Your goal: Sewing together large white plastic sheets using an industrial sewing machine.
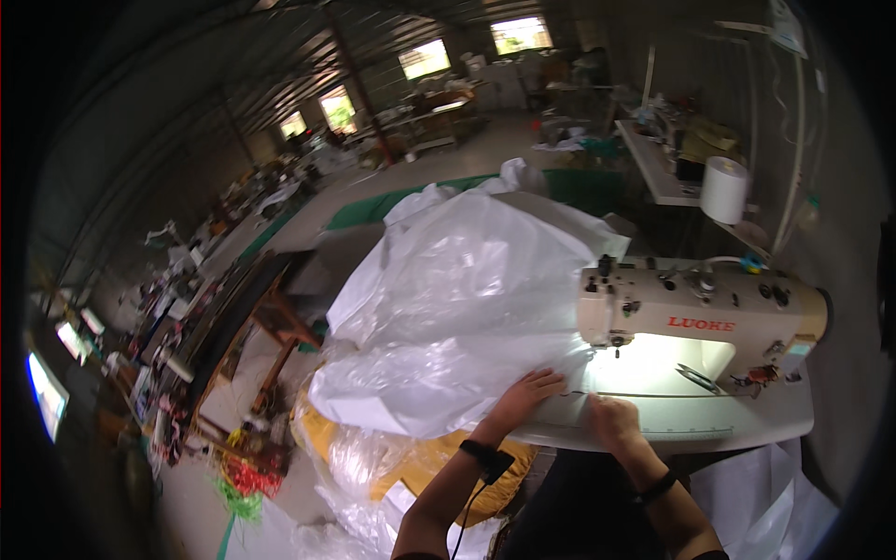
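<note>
A large, shiny white plastic-like sheet is draped over the left of the sewing machine and hangs off its table. My left hand lies on the sheet's near right edge with its fingers stretched out. Just right of it, my right hand is closed at the front of the machine table. What its fingers hold, if anything, is hidden. A thin dark strip or cord crosses the table by both hands. Metal thread snips rest under the machine's lit arm.
A white thread cone stands behind the machine. Beneath the sheet, at lower left, sits a yellow bundle with clear plastic. More white sheeting hangs at lower right. A wooden stand is farther left. Another worktable runs along the right wall.
</note>
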The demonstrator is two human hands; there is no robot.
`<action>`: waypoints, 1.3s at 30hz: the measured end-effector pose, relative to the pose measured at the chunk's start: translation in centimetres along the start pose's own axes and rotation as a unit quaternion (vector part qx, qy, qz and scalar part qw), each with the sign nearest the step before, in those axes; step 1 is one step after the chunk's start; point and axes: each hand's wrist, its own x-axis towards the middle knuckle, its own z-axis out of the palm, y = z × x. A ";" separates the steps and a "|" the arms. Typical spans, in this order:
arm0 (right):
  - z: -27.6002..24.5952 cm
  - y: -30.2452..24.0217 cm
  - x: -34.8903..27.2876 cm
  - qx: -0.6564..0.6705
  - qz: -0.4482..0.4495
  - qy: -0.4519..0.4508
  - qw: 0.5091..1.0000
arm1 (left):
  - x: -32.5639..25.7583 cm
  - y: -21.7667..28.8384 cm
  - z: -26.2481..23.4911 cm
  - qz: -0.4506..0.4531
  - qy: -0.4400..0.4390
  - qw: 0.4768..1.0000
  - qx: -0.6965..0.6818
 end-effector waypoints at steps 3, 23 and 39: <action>0.1 0.3 0.2 0.024 -0.009 0.002 1.000 | 0.6 1.9 -1.9 -0.013 0.026 0.999 0.029; -0.6 1.3 0.0 0.118 -0.011 0.049 0.992 | -0.2 5.6 -0.1 0.071 0.123 0.989 0.030; -0.6 2.0 -0.1 0.106 -0.012 0.041 0.993 | -19.8 -5.5 -11.5 -0.397 0.246 0.817 0.337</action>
